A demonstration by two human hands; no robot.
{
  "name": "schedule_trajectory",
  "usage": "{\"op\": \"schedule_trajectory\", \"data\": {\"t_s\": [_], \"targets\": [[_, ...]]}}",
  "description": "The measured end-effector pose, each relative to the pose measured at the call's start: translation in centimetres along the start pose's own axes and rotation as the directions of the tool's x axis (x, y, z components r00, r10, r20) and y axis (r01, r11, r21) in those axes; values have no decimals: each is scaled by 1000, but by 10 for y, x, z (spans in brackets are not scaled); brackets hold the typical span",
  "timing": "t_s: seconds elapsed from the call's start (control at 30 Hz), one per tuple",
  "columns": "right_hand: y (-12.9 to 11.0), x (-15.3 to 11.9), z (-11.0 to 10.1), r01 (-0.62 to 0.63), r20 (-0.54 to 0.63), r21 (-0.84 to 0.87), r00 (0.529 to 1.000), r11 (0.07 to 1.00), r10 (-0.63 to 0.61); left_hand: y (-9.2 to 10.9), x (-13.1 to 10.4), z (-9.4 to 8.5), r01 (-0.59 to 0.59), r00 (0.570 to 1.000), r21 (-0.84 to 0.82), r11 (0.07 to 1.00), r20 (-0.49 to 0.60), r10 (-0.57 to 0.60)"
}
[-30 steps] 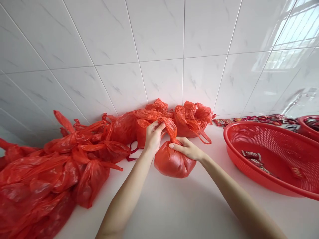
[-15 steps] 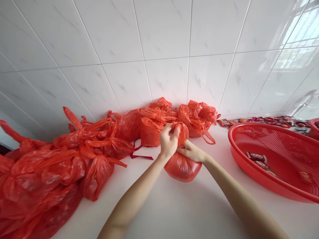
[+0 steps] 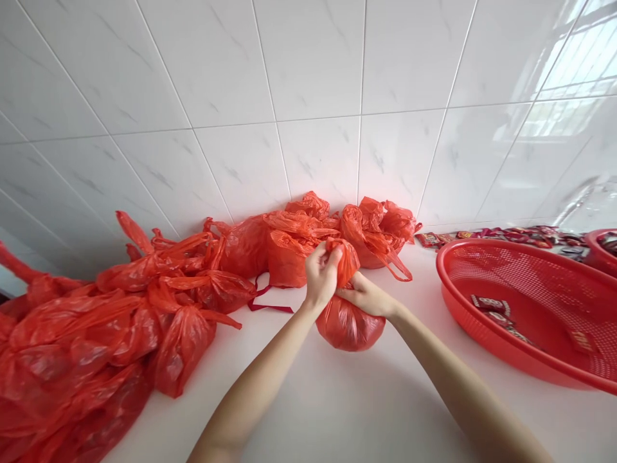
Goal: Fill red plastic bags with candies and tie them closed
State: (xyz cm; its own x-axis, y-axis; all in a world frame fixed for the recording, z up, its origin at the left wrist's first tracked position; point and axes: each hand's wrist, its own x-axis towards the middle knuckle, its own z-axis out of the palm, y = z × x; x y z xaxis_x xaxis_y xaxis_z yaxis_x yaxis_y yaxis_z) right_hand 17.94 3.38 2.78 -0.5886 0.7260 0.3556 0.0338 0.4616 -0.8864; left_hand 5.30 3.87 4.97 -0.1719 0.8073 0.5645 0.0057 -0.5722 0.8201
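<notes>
In the lower left of the frame lies a heap of red plastic bags (image 3: 87, 334). At the centre, the left hand (image 3: 322, 275) is clamped on the gathered top of a bulging red bag (image 3: 351, 329); the right hand (image 3: 367, 296) grips its neck. At the right stands a red basket (image 3: 482, 342) with some packets (image 3: 492, 305) inside.

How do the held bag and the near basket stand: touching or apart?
Apart: the head view shows white counter between the held bag and the near basket, with the right forearm crossing that gap.
</notes>
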Motion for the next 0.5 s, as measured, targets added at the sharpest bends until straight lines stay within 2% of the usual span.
{"op": "schedule_trajectory", "data": {"t_s": [0.13, 0.2, 0.3, 0.37, 0.5], "targets": [[-7, -2, -9, -46, -62, 55, 997, 997, 50, 12, 12, -14, 128, 984, -134, 983, 142, -108], [-10, -2, -12, -35, -103, 64, 994, 997, 42, 17, 13, -20, 169, 949, -62, 984, 280, -146], [-13, -2, -14, 34, -102, 42, 994, 999, -29, 21, 4, -24, 121, 873, 93, 988, 464, -150], [-15, -2, -13, 63, -93, 5, 994, 998, -63, 22, -5, -23, 63, 865, 136, 989, 487, -123], [-24, -4, -13, 93, -16, 9, 996, 996, -93, 25, -15, -28, 18, 909, 221, 975, 402, -108]]}}
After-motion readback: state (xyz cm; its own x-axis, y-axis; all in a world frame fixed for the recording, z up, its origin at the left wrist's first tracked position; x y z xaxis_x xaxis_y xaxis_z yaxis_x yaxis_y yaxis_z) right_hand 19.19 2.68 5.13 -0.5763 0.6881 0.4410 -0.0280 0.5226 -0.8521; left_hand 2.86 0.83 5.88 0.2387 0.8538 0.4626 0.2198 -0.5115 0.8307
